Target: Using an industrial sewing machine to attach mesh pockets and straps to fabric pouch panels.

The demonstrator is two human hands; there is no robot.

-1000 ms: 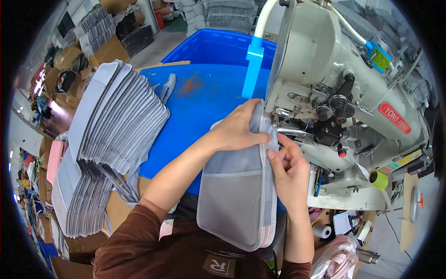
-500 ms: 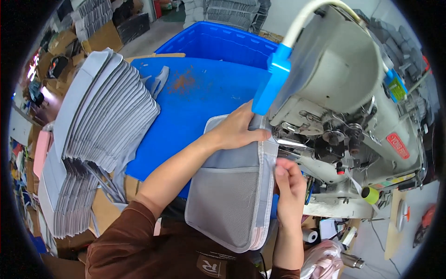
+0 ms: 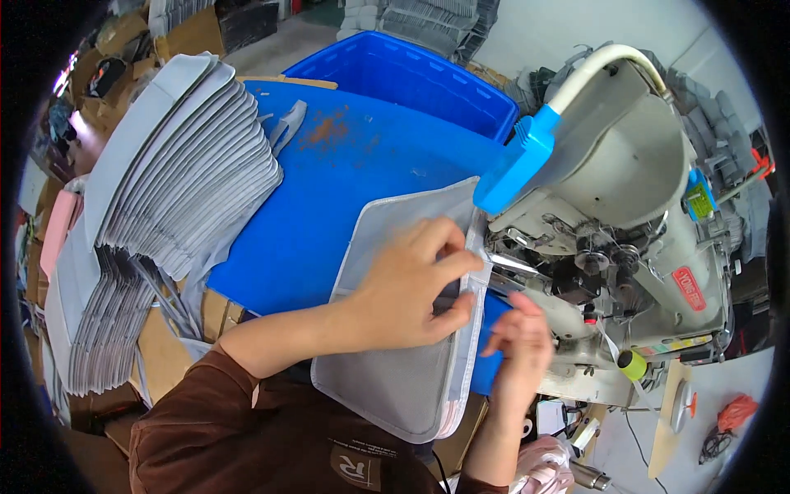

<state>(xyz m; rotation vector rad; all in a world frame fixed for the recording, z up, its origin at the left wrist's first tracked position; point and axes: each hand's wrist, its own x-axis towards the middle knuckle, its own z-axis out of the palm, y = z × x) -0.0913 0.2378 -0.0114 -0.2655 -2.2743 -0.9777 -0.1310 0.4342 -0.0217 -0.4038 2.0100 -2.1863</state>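
Observation:
A flat grey fabric bag (image 3: 395,387) with a mesh panel and pale bound edges lies tilted beside the sewing machine (image 3: 625,165). Bent over its right edge, my left hand (image 3: 411,284) has thumb and fingers closed on the pale edge strip. The strip passes close to the machine's metal arm (image 3: 512,263). Just right of that edge is my right hand (image 3: 520,337), slightly blurred, thumb and forefinger apart and nothing visible between them. My left hand covers the middle of the bag.
A tall stack of grey fabric panels (image 3: 189,173) stands on the left. Behind the blue tabletop (image 3: 304,189) is a blue plastic bin (image 3: 403,74). A blue lamp-like fixture (image 3: 518,160) hangs above the bag's far corner. A steel bottle (image 3: 588,475) lies at lower right.
My left hand has slid toward me along the bag's edge, its fingers now curled. My right hand has moved slightly down and loosened from a pinch. The view has shifted a little.

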